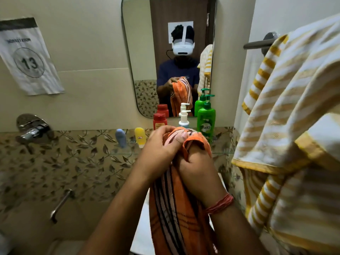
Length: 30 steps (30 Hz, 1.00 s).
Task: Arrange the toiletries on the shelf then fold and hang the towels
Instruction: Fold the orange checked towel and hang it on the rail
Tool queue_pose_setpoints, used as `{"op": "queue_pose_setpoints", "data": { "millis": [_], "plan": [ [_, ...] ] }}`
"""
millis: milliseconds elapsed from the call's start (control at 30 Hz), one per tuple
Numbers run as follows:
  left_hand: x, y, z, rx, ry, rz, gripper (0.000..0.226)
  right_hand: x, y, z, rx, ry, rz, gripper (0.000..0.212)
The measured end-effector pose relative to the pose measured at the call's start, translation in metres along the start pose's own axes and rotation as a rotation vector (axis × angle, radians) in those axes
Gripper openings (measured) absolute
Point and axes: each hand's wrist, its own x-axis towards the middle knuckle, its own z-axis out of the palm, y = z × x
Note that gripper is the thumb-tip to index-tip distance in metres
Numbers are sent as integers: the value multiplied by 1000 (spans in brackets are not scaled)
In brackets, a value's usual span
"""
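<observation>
An orange towel (174, 208) with dark and pale stripes hangs down in front of me. My left hand (161, 146) pinches its top edge with thumb and fingers. My right hand (196, 168) grips the towel just below, its fingers tucked under a fold. Behind my hands runs a glass shelf (127, 153) carrying a blue tube (120, 138), a yellow tube (140, 137), a red bottle (159, 120), a white pump bottle (184, 118) and a green pump bottle (206, 120). A yellow-and-white striped towel (287, 115) hangs on the rail (257, 44) at the right.
A mirror (171, 52) above the shelf reflects me. A paper sign with 13 (27, 57) is stuck on the left wall. A chrome mixer tap (31, 129) and a spout (60, 205) stick out from the leaf-patterned tiles at the left.
</observation>
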Motion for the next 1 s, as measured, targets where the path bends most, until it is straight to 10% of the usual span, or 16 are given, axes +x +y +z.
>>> {"op": "queue_pose_setpoints", "data": {
  "millis": [267, 600, 800, 1000],
  "plan": [
    [-5, -16, -4, -160, 43, -64, 13, 1, 24, -8, 116, -359, 65, 32],
    [-8, -34, -6, -343, 277, -152, 28, 5, 42, 8, 815, 399, 407, 12],
    [-6, -44, -11, -836, 70, -284, 36, 7, 37, -4, 1018, -48, 460, 30],
    [-10, -40, -20, -401, 18, -80, 26, 6, 40, -5, 1064, -351, 342, 25]
  ]
}}
